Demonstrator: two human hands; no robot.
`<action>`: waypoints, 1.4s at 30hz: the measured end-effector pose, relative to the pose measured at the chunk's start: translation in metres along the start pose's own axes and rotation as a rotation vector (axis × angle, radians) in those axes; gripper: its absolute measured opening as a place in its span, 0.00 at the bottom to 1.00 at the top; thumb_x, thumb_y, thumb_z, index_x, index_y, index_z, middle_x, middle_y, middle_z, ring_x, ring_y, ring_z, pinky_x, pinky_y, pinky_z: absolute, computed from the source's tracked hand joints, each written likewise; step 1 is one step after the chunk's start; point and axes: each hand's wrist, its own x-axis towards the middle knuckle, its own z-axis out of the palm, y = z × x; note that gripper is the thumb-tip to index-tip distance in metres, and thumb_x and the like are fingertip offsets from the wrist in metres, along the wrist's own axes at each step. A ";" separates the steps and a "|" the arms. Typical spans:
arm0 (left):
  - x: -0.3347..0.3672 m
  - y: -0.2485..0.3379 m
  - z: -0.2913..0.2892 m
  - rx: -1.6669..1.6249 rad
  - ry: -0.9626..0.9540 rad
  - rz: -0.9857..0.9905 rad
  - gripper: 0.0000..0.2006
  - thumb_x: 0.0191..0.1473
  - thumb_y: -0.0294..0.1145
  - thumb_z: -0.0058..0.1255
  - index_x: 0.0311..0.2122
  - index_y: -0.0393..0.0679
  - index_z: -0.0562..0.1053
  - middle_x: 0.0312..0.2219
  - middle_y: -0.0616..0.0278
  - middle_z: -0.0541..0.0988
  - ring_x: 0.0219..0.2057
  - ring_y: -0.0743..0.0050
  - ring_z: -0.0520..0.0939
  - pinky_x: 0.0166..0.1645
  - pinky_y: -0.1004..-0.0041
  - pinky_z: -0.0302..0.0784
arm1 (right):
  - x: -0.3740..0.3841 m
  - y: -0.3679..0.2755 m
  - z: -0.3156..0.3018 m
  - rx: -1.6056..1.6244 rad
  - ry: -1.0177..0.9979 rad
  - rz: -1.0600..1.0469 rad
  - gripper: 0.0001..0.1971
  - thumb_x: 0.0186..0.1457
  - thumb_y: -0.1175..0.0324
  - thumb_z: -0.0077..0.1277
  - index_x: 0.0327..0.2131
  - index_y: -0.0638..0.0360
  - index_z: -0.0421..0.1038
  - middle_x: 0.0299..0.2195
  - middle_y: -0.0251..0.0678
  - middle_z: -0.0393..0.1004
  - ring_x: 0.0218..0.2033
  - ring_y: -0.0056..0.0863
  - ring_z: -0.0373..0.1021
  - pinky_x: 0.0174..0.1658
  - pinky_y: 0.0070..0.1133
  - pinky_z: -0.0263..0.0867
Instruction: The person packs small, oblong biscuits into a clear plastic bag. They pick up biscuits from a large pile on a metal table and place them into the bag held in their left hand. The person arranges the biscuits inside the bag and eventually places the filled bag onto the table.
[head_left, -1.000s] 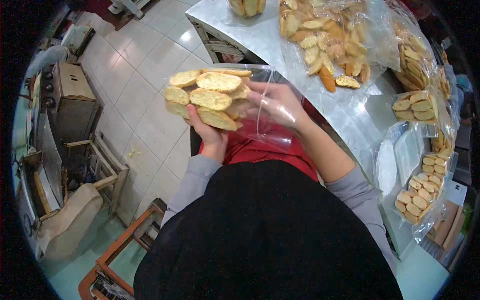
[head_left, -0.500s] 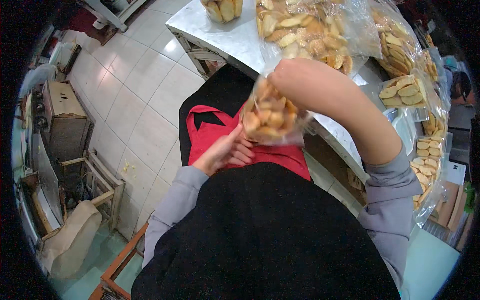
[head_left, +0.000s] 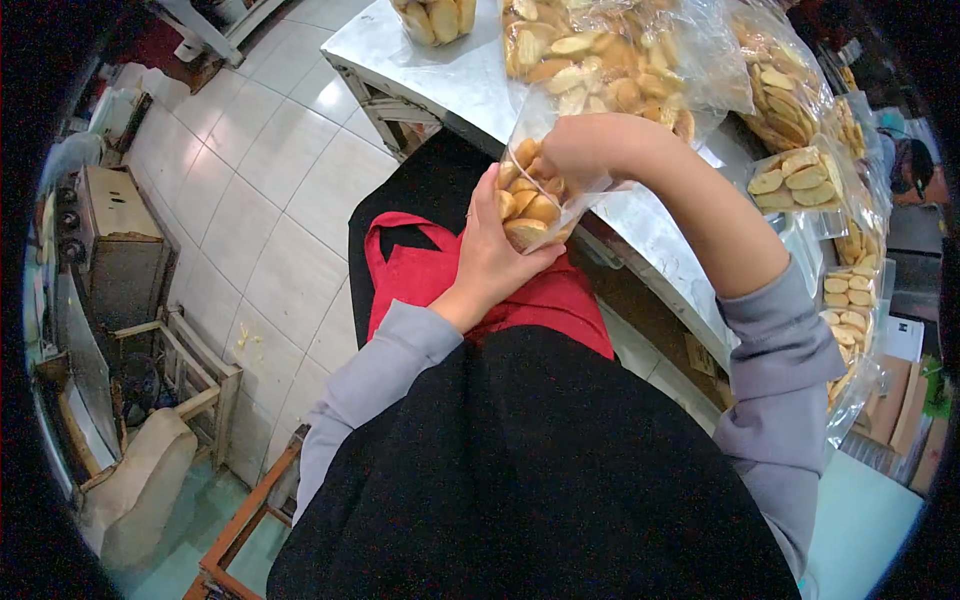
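Observation:
A clear plastic bag of golden bread slices (head_left: 527, 207) is tilted above my lap, beside the table's edge. My left hand (head_left: 490, 250) wraps round its lower left side, thumb across the front and fingers along the far side. At the bag's upper right, my right hand (head_left: 592, 148) reaches into or against the mouth of the bag. Its fingers are hidden behind the plastic and bread, so their grip does not show. Just beyond, a large clear bag of bread slices (head_left: 590, 65) lies on the metal-topped table (head_left: 385, 45).
A filled bag (head_left: 433, 20) stands on the table's far left corner. More bagged slices (head_left: 797, 180) line the right side. A red cloth (head_left: 420, 275) covers my lap. To the left are a wooden-framed rack (head_left: 190, 375), a brown box (head_left: 120, 210) and tiled floor (head_left: 270, 200).
The bag has come to rest from a blurred swing and now tilts the other way. My left hand has moved up and right to grasp its side. My right hand has shifted to the bag's mouth.

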 end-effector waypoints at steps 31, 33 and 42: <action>0.017 -0.010 -0.036 -0.518 -0.054 -0.211 0.50 0.27 0.28 0.67 0.55 0.41 0.47 0.50 0.54 0.60 0.52 0.62 0.63 0.57 0.66 0.56 | -0.037 0.157 0.139 0.344 0.488 0.613 0.15 0.42 0.73 0.49 0.38 0.59 0.68 0.33 0.44 0.72 0.37 0.41 0.68 0.40 0.31 0.63; 0.012 -0.022 -0.037 -0.453 -0.077 -0.132 0.49 0.27 0.28 0.67 0.55 0.40 0.47 0.50 0.53 0.60 0.52 0.62 0.63 0.57 0.66 0.57 | -0.040 0.164 0.155 0.239 0.570 0.583 0.13 0.42 0.73 0.49 0.36 0.57 0.69 0.32 0.42 0.71 0.35 0.41 0.68 0.39 0.31 0.64; 0.001 -0.023 -0.042 -0.463 -0.042 -0.056 0.48 0.27 0.30 0.67 0.55 0.39 0.49 0.50 0.52 0.60 0.53 0.61 0.62 0.57 0.67 0.56 | -0.042 0.151 0.145 -0.188 1.171 0.640 0.12 0.42 0.74 0.49 0.35 0.53 0.70 0.31 0.34 0.69 0.32 0.34 0.68 0.31 0.26 0.66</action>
